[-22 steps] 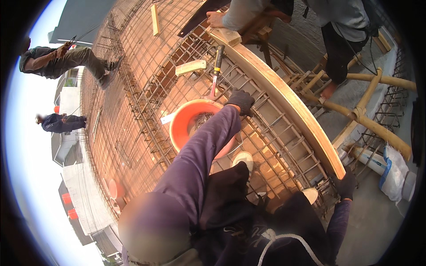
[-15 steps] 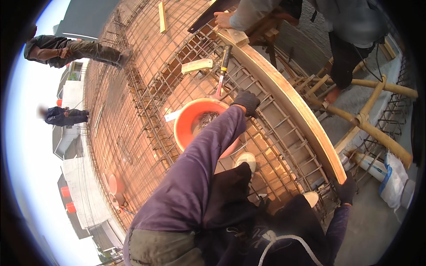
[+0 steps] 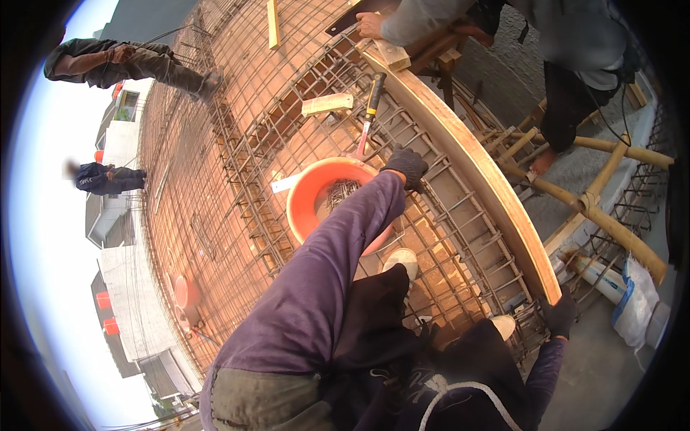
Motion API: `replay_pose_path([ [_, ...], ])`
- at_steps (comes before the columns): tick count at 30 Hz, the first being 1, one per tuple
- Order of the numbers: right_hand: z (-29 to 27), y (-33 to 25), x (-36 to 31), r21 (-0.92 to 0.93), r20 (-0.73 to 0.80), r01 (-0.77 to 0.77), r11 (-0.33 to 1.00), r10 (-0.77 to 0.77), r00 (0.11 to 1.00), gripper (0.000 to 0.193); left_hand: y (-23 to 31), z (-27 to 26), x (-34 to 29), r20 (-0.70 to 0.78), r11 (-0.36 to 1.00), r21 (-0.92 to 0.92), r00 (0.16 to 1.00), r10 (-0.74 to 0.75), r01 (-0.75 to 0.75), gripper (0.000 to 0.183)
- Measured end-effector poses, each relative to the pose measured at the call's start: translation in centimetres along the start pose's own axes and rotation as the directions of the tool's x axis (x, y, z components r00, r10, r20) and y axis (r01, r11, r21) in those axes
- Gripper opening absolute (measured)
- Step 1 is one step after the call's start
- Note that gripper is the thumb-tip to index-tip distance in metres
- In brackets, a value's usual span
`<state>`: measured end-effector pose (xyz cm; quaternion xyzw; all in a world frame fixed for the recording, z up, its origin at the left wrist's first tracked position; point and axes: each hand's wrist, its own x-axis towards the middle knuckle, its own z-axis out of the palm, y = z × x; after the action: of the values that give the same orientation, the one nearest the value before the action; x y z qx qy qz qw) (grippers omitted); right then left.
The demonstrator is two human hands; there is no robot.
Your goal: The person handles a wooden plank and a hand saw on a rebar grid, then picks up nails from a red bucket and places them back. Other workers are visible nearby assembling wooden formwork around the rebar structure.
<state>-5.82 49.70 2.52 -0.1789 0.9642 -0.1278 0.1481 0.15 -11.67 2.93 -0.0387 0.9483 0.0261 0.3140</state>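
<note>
My left hand (image 3: pixel 406 169), in a dark glove, is closed on the rebar (image 3: pixel 447 188) at the slab edge, just beyond an orange bucket (image 3: pixel 305 195). Metal pieces, perhaps nails, lie in the bucket, partly hidden by my sleeve. A hammer (image 3: pixel 372 100) with a black and yellow handle rests beside its far rim. At the lower right, my gloved right hand (image 3: pixel 559 313) is closed around the near end of a long wooden board (image 3: pixel 496 183), set on edge along the rebar. A co-worker's hand (image 3: pixel 370 26) rests near its far end, by a small wood block (image 3: pixel 392 54).
A rebar grid (image 3: pixel 266 151) covers the brown deck, with a short wooden piece (image 3: pixel 328 105) on it. Bamboo poles (image 3: pixel 589 205) stand beyond the board on the right. Two other people (image 3: pixel 144 63) (image 3: pixel 108 178) stand at the left. My shoes (image 3: pixel 401 261) are on the grid.
The whole view has shifted slightly. Both my hands keep their places at the rebar and the board's end. The person at upper left has moved an arm.
</note>
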Motion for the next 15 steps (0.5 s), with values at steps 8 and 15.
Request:
replay_pose_path([
  [8, -0.28, -0.03, -0.03, 0.028, 0.016, 0.044, 0.999, -0.044, 0.999, 0.063, 0.09, 0.09, 0.11, 0.002, 1.000, 0.017, 1.000, -0.008, 0.008, 0.047],
  [15, -0.23, -0.18, 0.07, 0.007, 0.020, 0.019, 1.000, -0.019, 1.000, 0.063, 0.12, 0.03, 0.12, 0.018, 1.000, 0.013, 1.000, -0.016, 0.015, 0.047],
])
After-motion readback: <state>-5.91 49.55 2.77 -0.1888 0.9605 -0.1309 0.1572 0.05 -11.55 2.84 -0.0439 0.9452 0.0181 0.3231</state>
